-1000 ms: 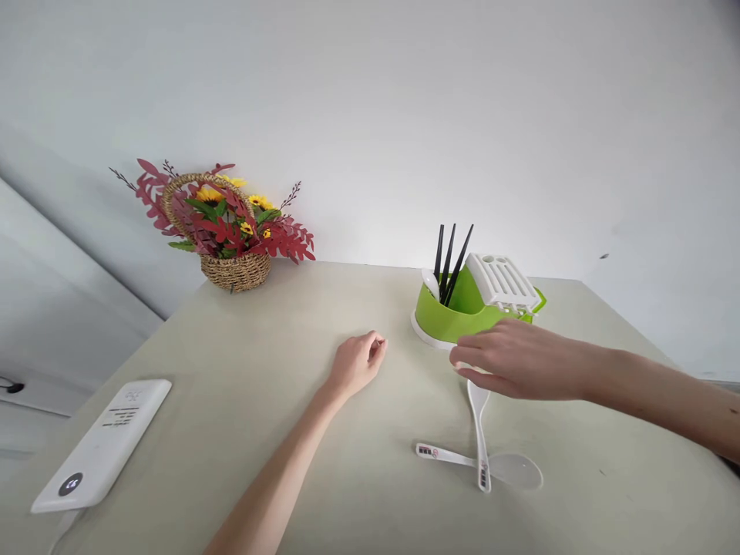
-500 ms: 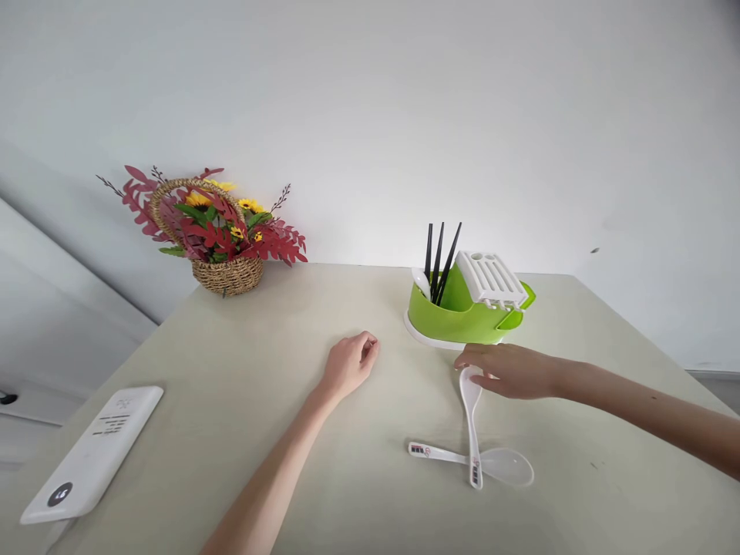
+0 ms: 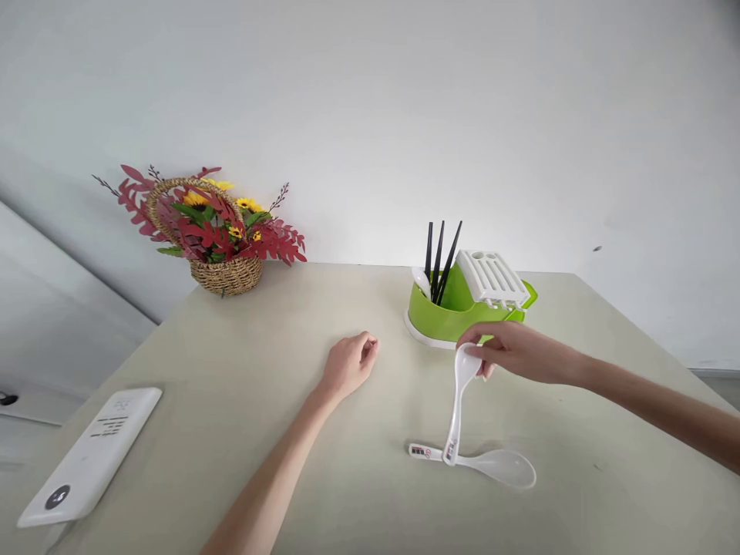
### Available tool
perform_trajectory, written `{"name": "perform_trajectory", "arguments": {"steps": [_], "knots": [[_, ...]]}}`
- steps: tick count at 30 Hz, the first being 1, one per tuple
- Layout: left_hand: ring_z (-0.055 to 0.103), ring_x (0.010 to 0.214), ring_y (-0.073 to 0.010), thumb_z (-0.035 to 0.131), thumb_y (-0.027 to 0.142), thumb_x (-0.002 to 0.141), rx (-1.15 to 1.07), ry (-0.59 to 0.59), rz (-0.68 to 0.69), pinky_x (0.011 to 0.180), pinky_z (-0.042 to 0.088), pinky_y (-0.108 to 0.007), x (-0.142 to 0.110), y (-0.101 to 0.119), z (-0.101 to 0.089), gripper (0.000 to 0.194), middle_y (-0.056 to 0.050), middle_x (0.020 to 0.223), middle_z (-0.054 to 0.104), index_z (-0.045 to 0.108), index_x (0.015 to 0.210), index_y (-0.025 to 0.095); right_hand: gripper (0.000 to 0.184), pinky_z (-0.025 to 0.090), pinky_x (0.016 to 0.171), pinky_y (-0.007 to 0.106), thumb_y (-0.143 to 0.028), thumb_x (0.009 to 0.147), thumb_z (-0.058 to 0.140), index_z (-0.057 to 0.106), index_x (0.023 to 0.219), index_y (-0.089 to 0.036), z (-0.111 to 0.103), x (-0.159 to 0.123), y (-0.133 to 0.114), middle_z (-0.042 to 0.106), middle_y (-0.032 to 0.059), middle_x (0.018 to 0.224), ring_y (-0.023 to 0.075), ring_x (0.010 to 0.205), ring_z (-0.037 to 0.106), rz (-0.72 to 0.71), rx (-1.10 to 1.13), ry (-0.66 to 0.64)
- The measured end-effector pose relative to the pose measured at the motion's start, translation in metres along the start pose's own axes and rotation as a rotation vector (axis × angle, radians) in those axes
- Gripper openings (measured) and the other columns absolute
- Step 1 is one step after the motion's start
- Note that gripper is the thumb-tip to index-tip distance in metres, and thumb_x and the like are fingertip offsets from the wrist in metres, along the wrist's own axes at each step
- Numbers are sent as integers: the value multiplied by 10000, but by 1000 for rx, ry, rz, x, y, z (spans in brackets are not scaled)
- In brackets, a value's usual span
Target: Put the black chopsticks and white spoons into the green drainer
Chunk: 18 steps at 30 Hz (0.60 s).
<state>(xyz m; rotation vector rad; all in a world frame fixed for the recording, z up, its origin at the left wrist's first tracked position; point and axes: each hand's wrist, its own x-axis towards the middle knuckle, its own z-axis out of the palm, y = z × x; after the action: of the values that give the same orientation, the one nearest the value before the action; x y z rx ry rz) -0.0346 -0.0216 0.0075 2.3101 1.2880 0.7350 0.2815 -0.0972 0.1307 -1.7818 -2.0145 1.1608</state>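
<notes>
My right hand (image 3: 500, 351) pinches a white spoon (image 3: 458, 401) by its bowl end, the handle hanging down toward me. A second white spoon (image 3: 502, 466) lies across the table below it, bowl to the right, its handle partly behind the held spoon's tip. Just beyond my right hand stands a green utensil holder (image 3: 445, 322) with a white slotted rack on top. Black chopsticks (image 3: 440, 262) and another white spoon (image 3: 422, 280) stand in its left compartment. My left hand (image 3: 351, 362) rests on the table with fingers curled closed; whether anything is inside is hidden.
At the back left stands a wicker basket (image 3: 227, 276) of red leaves and yellow flowers. A white flat device (image 3: 92, 455) with a round dark dial lies at the near left edge. The table (image 3: 289, 331) meets a pale wall behind.
My right hand has closed on the upper spoon's bowl and raised it; the handle end has swung left. The lower spoon has barely shifted. My left hand stays in place.
</notes>
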Motion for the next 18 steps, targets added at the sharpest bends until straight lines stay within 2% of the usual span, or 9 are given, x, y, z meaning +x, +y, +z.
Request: {"name": "perform_trajectory", "arguments": {"steps": [3,5,8,11,15,18], "knots": [[636,670,-162,467,386,1064,-7,-1,0,658,401,-289,-1,0,0,260,6,799,740,632,926,240,440,515,635,325,-638,1000,522,710,1116,-257,-14,-17,-33,795,65,916,262,876,778,-65,-26,213],[634,664,-161,470,389,1064,-9,-3,-2,654,399,-287,-1,1,0,260,7,796,740,634,929,241,425,467,537,313,-628,998,534,727,1110,-266,-22,-29,-55,795,66,877,247,764,761,-92,-80,402],[634,664,-160,469,389,1065,-13,-3,-5,655,398,-284,-1,1,-1,260,7,798,741,634,929,241,378,408,457,299,-584,998,558,744,1109,-274,-31,-41,-76,789,49,807,216,623,714,-134,-148,578],[629,658,-157,477,386,1060,-18,1,-4,653,393,-283,-1,0,0,251,10,798,741,635,931,241,299,442,492,309,-496,1015,560,752,1095,-281,-40,-43,-85,785,41,812,220,642,729,-247,-293,744],[612,641,-151,472,390,1063,-17,5,8,647,386,-285,-1,-2,1,262,13,786,735,633,922,238,290,508,611,353,-395,1067,469,736,1044,-284,-53,-37,-88,778,79,998,232,749,745,-408,-555,1017],[608,641,-151,465,393,1066,-10,5,10,648,388,-286,0,-2,0,271,12,786,732,630,921,236,261,499,623,347,-345,1066,487,731,1039,-256,-64,-28,-89,759,87,980,222,758,729,-478,-674,1105]]}}
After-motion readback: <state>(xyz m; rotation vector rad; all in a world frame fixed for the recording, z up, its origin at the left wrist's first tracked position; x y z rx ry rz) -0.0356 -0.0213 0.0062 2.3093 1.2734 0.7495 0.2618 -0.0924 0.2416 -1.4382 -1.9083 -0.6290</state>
